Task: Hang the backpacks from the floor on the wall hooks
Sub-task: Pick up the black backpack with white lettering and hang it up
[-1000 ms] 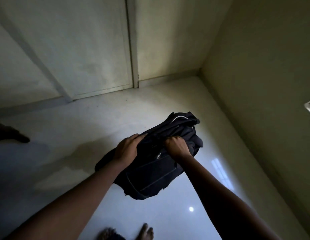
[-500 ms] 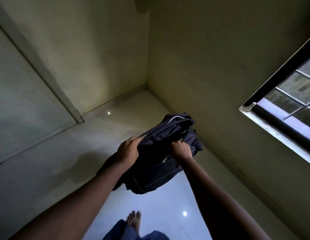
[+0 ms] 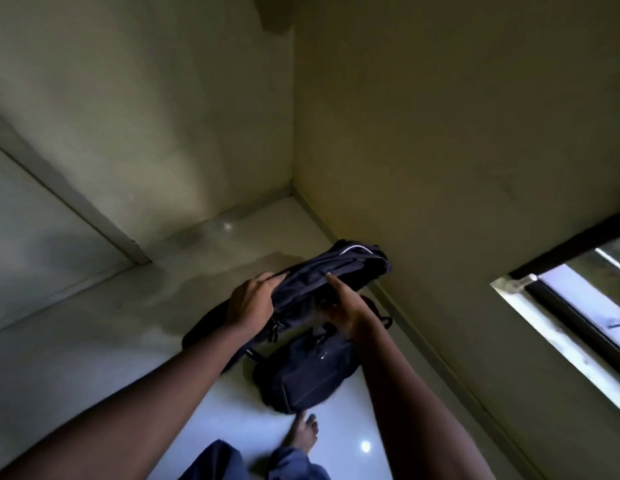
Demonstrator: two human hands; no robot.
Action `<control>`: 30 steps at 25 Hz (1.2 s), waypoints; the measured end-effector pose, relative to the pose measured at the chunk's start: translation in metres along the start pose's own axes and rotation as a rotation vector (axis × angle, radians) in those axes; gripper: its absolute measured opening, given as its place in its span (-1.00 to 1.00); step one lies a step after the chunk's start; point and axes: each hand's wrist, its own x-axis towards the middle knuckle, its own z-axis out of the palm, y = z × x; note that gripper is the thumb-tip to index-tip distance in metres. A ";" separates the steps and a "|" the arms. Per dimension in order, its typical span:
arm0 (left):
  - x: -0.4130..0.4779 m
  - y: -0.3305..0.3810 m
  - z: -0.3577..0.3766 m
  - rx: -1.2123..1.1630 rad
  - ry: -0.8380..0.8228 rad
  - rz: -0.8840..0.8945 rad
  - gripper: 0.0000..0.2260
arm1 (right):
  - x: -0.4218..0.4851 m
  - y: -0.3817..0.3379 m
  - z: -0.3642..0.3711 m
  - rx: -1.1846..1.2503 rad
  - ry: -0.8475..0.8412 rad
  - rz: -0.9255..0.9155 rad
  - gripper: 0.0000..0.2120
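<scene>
A dark navy backpack is held off the glossy floor in front of the room's corner. Its top part is folded over and its lower body sags down toward my foot. My left hand grips the bag's upper left edge, fingers curled over the fabric. My right hand holds the bag's right side with the palm turned toward me, the thumb lying along the top fold and the fingers tucked into the fabric. No wall hooks are in view.
Two plain walls meet in a corner ahead. A window with a pale sill is set in the right wall. A door panel stands at the left. My bare foot is on the white floor below the bag.
The view has swung right toward the corner and window. The backpack has come up and its lower half now droops. My right hand has turned from a fist on top to a palm-up hold.
</scene>
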 end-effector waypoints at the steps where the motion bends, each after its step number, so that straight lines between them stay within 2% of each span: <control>1: 0.007 0.001 -0.006 -0.001 0.035 0.002 -0.50 | 0.003 -0.009 0.010 0.106 -0.066 0.015 -0.64; 3: 0.016 -0.002 -0.018 -0.010 0.074 0.034 -0.52 | 0.009 -0.027 0.028 0.248 -0.109 -0.010 -0.66; 5: 0.025 -0.010 -0.033 -0.027 0.067 0.083 -0.52 | 0.008 -0.050 0.046 0.286 -0.114 -0.042 -0.63; 8: 0.031 -0.030 -0.057 -0.075 0.044 0.165 -0.50 | 0.004 -0.070 0.079 0.171 -0.064 -0.068 -0.62; 10: 0.035 -0.041 -0.068 -0.194 -0.042 0.191 -0.49 | 0.006 -0.075 0.098 0.047 0.070 -0.104 -0.61; 13: 0.044 -0.046 -0.094 -0.827 -0.325 -0.078 -0.50 | 0.007 -0.075 0.120 -0.199 0.208 -0.194 -0.60; 15: 0.057 -0.045 -0.106 -1.036 -0.313 -0.271 -0.41 | 0.002 -0.072 0.132 -0.434 0.197 -0.292 -0.59; 18: 0.079 -0.032 -0.120 -0.924 -0.116 -0.366 -0.10 | -0.016 -0.070 0.151 -0.853 0.134 -0.527 -0.66; 20: 0.096 -0.020 -0.128 -0.951 0.003 -0.437 -0.05 | -0.028 -0.068 0.160 -1.039 0.142 -0.647 -0.70; 21: 0.104 -0.017 -0.131 -0.989 0.051 -0.500 -0.11 | -0.033 -0.068 0.164 -1.071 0.170 -0.691 -0.72; 22: 0.110 -0.014 -0.134 -0.996 0.093 -0.578 -0.25 | -0.037 -0.068 0.166 -1.080 0.196 -0.710 -0.73; 24: 0.116 -0.017 -0.135 -0.884 0.137 -0.659 -0.55 | -0.041 -0.072 0.169 -1.083 0.198 -0.718 -0.71; 25: 0.115 -0.022 -0.136 -0.830 0.137 -0.653 -0.61 | -0.042 -0.074 0.170 -1.103 0.166 -0.703 -0.67; 28: 0.108 -0.051 -0.133 -0.742 0.138 -0.586 -0.66 | -0.042 -0.081 0.171 -1.102 0.166 -0.669 -0.62; 29: 0.105 -0.059 -0.132 -0.718 0.140 -0.545 -0.67 | -0.045 -0.085 0.171 -0.989 0.177 -0.667 -0.61; 30: 0.101 -0.066 -0.132 -0.678 0.141 -0.486 -0.68 | -0.047 -0.088 0.173 -0.772 0.131 -0.629 -0.60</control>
